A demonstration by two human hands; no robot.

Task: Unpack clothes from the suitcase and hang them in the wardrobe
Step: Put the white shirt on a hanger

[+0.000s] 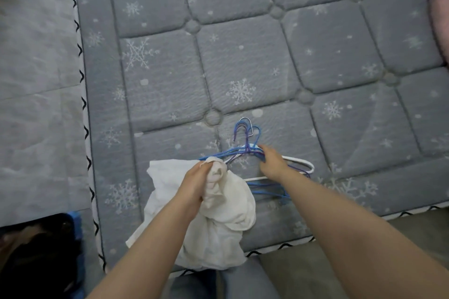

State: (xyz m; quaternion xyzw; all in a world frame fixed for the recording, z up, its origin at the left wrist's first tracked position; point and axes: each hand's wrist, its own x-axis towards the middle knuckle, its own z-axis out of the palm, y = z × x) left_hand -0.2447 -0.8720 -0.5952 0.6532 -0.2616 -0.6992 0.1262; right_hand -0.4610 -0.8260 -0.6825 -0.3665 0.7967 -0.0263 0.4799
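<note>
A white garment [218, 221] hangs bunched over the near edge of the mattress [243, 56]. My left hand [194, 184] grips its gathered top. Just right of it a pile of wire hangers [247, 145], blue, purple and white, lies on the mattress with the hooks pointing away from me. My right hand [273, 161] rests on the pile and its fingers curl around the hangers' shoulders. The suitcase [36, 255], dark inside with a blue rim, shows at the bottom left corner. No wardrobe is in view.
The grey quilted mattress with snowflake print fills most of the view. A pale plastic-covered surface [36, 80] lies along its left side. Something pink [439, 7] sits at the far right edge. Floor [315, 262] shows at the bottom right.
</note>
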